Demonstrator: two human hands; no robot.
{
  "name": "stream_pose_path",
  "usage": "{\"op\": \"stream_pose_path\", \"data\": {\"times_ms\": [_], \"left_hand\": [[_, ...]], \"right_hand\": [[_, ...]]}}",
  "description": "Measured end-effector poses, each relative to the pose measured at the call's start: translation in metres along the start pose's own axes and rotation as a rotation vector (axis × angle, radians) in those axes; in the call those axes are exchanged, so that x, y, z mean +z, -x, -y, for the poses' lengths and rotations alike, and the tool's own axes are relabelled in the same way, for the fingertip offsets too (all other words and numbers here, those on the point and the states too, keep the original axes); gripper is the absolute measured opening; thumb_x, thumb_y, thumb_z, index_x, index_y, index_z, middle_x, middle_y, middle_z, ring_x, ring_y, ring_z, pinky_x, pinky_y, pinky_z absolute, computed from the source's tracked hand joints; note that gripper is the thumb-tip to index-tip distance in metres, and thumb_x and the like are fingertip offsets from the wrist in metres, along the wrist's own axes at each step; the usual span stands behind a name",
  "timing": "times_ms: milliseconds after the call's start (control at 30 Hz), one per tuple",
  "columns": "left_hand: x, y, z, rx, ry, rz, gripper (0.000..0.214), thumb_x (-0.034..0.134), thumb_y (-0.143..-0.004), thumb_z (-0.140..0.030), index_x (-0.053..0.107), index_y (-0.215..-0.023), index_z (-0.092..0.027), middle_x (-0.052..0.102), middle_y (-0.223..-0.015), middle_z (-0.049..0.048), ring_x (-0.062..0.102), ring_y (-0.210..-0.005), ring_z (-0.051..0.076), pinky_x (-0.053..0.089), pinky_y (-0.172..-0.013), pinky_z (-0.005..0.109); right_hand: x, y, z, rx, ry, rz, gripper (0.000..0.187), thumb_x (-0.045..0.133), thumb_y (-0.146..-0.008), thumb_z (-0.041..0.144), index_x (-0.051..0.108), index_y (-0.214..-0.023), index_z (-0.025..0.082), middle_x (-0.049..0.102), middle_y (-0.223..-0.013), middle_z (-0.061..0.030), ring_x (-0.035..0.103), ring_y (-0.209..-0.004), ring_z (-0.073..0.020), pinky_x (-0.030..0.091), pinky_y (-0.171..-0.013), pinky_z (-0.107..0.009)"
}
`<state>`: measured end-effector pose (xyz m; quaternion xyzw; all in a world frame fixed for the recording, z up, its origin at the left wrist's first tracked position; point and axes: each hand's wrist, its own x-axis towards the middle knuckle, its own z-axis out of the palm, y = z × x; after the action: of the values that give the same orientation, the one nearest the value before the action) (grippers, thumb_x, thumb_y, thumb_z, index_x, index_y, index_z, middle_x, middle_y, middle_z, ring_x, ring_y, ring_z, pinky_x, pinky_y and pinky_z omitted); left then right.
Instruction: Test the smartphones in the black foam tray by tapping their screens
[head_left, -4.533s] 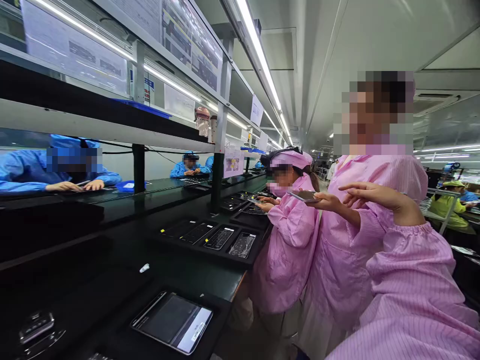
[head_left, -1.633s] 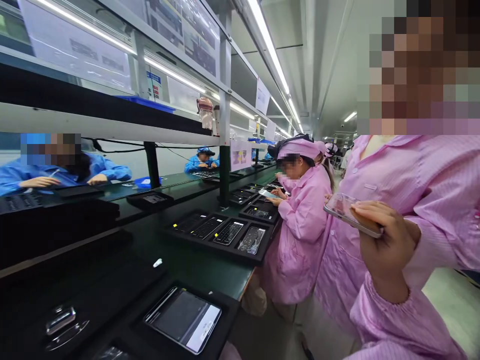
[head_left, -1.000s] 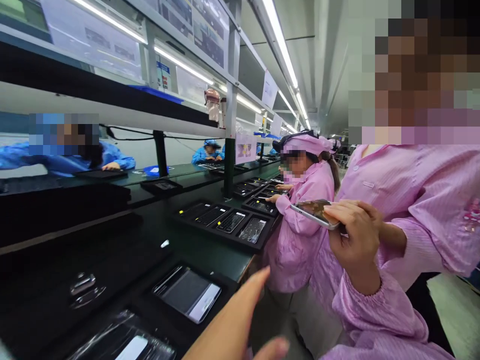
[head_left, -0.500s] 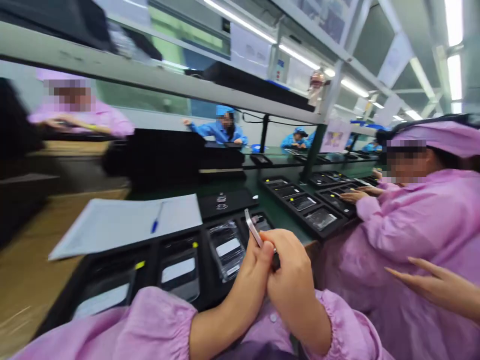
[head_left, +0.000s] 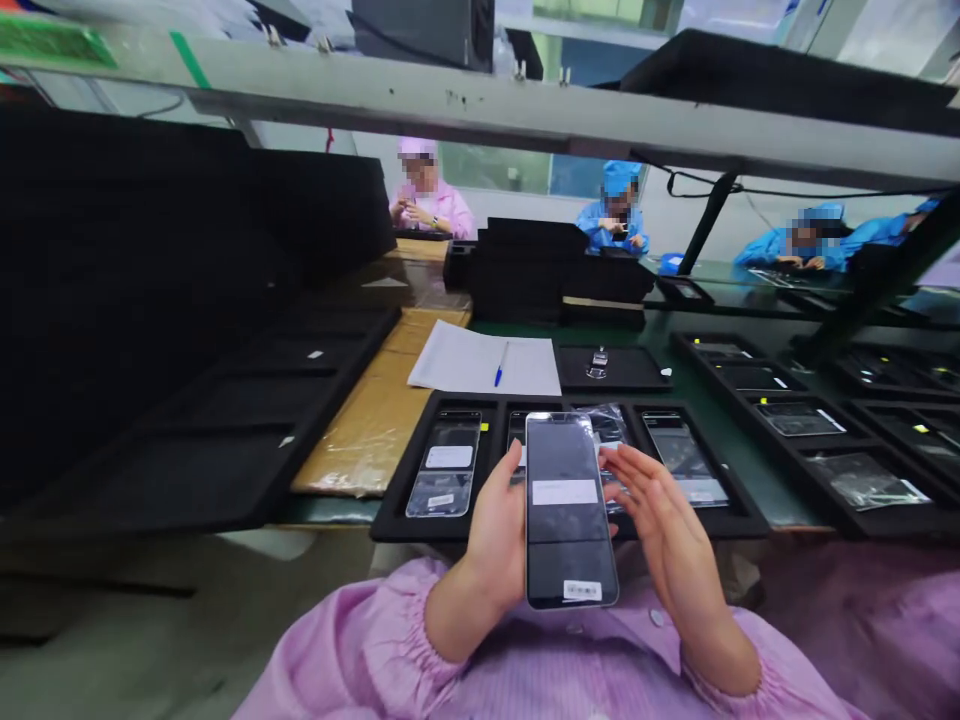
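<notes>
A smartphone [head_left: 566, 555] with a lit screen, a white band across it and a barcode label near its lower end is upright in front of me. My left hand [head_left: 491, 535] grips it along the left side, the thumb at the edge and the other fingers hidden behind. Beside the phone's right edge, my right hand [head_left: 667, 525] is open with fingers stretched out; whether the fingertips touch the phone I cannot tell. Beyond lies a black foam tray [head_left: 394, 515], with one phone [head_left: 442, 470] in its left slot and another phone [head_left: 682, 455] in its right slot.
White paper sheets [head_left: 465, 360] carry a blue pen [head_left: 500, 365]. A black foam pad [head_left: 630, 372] holds a small clear item. Another tray [head_left: 795, 460] stands at right, large black trays [head_left: 225, 450] at left. A shelf beam [head_left: 450, 100] crosses overhead. Co-workers sit opposite.
My view has swung left. The phone has turned from edge-on to screen facing me. My right hand has opened and moved off from its closed grip near the phone.
</notes>
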<state>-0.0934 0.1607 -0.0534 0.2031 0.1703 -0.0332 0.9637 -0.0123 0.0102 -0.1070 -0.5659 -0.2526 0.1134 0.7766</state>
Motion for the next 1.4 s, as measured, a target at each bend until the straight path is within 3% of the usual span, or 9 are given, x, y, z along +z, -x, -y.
{"op": "stream_pose_path", "data": {"times_ms": [133, 267, 400, 533, 667, 867, 1000, 1133, 1400], "left_hand": [[-0.008, -0.002, 0.002, 0.022, 0.035, 0.096, 0.063, 0.035, -0.099, -0.051, 0.065, -0.126, -0.004, 0.075, -0.108, 0.0207, 0.071, -0.105, 0.036, 0.051, -0.099, 0.053], [-0.008, -0.003, 0.002, 0.104, 0.026, 0.053, 0.055, 0.036, -0.099, -0.042, 0.067, -0.122, -0.003, 0.076, -0.104, 0.019, 0.071, -0.106, 0.035, 0.051, -0.1, 0.049], [-0.01, -0.002, 0.001, 0.121, 0.037, 0.034, 0.051, 0.043, -0.097, -0.043, 0.067, -0.124, -0.007, 0.077, -0.105, 0.0163, 0.071, -0.107, 0.035, 0.051, -0.101, 0.049], [-0.013, -0.002, -0.001, 0.133, 0.041, 0.005, 0.05, 0.042, -0.098, -0.042, 0.067, -0.124, -0.007, 0.077, -0.106, 0.0151, 0.07, -0.111, 0.034, 0.05, -0.104, 0.047], [-0.014, -0.004, -0.001, 0.141, 0.032, -0.011, 0.05, 0.042, -0.099, -0.044, 0.069, -0.119, -0.007, 0.077, -0.109, 0.0147, 0.068, -0.116, 0.034, 0.048, -0.107, 0.046], [-0.013, -0.008, -0.002, 0.126, 0.032, -0.001, 0.057, 0.034, -0.102, -0.047, 0.069, -0.119, -0.007, 0.076, -0.11, 0.0156, 0.067, -0.117, 0.034, 0.047, -0.108, 0.045], [-0.01, -0.007, -0.004, 0.107, 0.038, -0.017, 0.061, 0.026, -0.104, -0.047, 0.069, -0.12, -0.006, 0.076, -0.109, 0.016, 0.068, -0.116, 0.033, 0.049, -0.106, 0.045], [-0.009, -0.008, -0.006, 0.08, 0.039, -0.031, 0.061, 0.029, -0.103, -0.05, 0.067, -0.126, -0.008, 0.076, -0.109, 0.0152, 0.069, -0.113, 0.033, 0.052, -0.103, 0.046], [-0.006, -0.012, -0.005, 0.079, 0.08, -0.073, 0.056, 0.033, -0.103, -0.047, 0.063, -0.135, -0.012, 0.076, -0.112, 0.0122, 0.072, -0.107, 0.031, 0.053, -0.101, 0.045]], "right_hand": [[0.015, 0.001, -0.008, -0.025, -0.014, 0.072, 0.038, 0.055, -0.1, 0.044, 0.059, -0.134, 0.027, 0.065, -0.135, -0.0098, 0.062, -0.127, -0.0241, 0.053, -0.106, -0.041], [0.023, 0.0, -0.003, -0.11, 0.159, 0.104, 0.051, 0.068, -0.092, 0.032, 0.052, -0.139, 0.028, 0.063, -0.137, -0.0107, 0.062, -0.124, -0.0248, 0.058, -0.096, -0.038], [0.03, 0.002, 0.002, -0.116, 0.312, 0.11, 0.06, 0.067, -0.089, 0.028, 0.044, -0.145, 0.028, 0.058, -0.14, -0.0129, 0.061, -0.121, -0.0277, 0.06, -0.086, -0.039], [0.028, -0.001, -0.001, -0.111, 0.27, 0.142, 0.054, 0.06, -0.093, 0.03, 0.046, -0.145, 0.027, 0.059, -0.137, -0.0123, 0.063, -0.115, -0.0265, 0.058, -0.087, -0.039], [0.027, -0.005, -0.005, -0.088, 0.221, 0.088, 0.044, 0.059, -0.094, 0.03, 0.053, -0.138, 0.026, 0.063, -0.131, -0.0119, 0.064, -0.11, -0.0258, 0.058, -0.082, -0.038], [0.032, -0.005, -0.004, -0.11, 0.274, 0.064, 0.049, 0.065, -0.09, 0.023, 0.052, -0.137, 0.027, 0.062, -0.131, -0.0113, 0.064, -0.112, -0.0238, 0.057, -0.082, -0.034], [0.029, -0.005, -0.004, -0.092, 0.241, 0.1, 0.047, 0.06, -0.094, 0.031, 0.051, -0.14, 0.027, 0.061, -0.135, -0.0119, 0.064, -0.114, -0.0261, 0.059, -0.083, -0.038], [0.024, -0.006, -0.005, -0.054, 0.197, 0.114, 0.046, 0.057, -0.096, 0.037, 0.051, -0.141, 0.027, 0.061, -0.136, -0.0116, 0.063, -0.119, -0.0285, 0.058, -0.092, -0.044], [0.027, -0.011, -0.006, -0.1, 0.273, 0.062, 0.043, 0.062, -0.093, 0.029, 0.053, -0.135, 0.026, 0.066, -0.123, -0.0112, 0.066, -0.108, -0.0244, 0.059, -0.08, -0.036]]}}
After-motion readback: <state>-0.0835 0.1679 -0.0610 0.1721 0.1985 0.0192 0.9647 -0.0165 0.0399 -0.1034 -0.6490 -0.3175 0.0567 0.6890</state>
